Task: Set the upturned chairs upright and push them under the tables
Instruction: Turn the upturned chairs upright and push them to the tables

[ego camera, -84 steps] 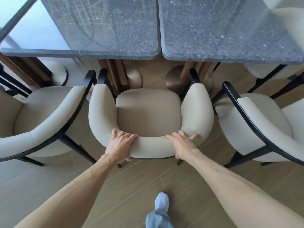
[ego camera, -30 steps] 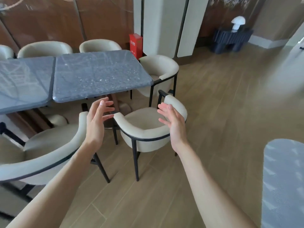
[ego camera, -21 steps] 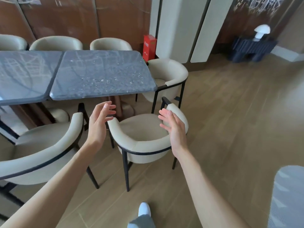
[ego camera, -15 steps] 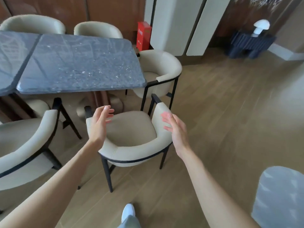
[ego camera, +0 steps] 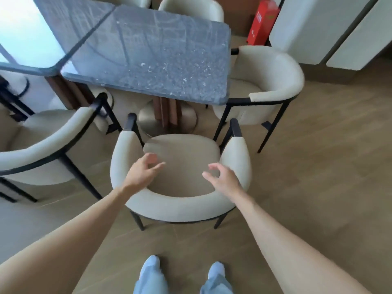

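I have stepped square behind the chair (ego camera: 180,166), upright just short of the table (ego camera: 148,56); my left hand (ego camera: 142,172) and right hand (ego camera: 222,177) hover over it, fingers loosely apart, gripping nothing. Shoved crooked, its arms could knock the table edge

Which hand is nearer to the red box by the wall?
The right hand. It hovers over the right side of the chair, the side toward the red box. The left hand hovers over the chair's left side, farther away.

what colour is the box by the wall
Red box, seen in the head view, past the table's far corner.
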